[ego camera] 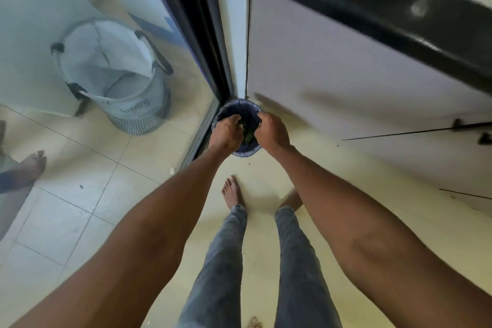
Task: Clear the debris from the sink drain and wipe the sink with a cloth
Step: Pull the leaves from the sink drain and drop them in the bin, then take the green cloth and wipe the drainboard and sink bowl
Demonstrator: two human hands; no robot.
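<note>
Reaching down with both arms over a small bin (246, 109) lined with a dark bag, standing on the floor at the far end, between the glass door (87, 42) on the left and the white cabinet (346, 74) on the right. Left hand (225, 132) curling round green debris (249, 133) above the bin mouth. Right hand (272, 132) curling too, pinching at the same wet green scraps or the bag rim; cannot tell which. Standing barefoot in grey jeans (221, 261) on pale tiles. Showing behind the glass, far left, a grey laundry basket (117, 77).

Glossy floor tiles (80, 210), cloth laundry basket (117, 77), plastic-lined bin (239, 108), denim trousers (221, 261).
</note>
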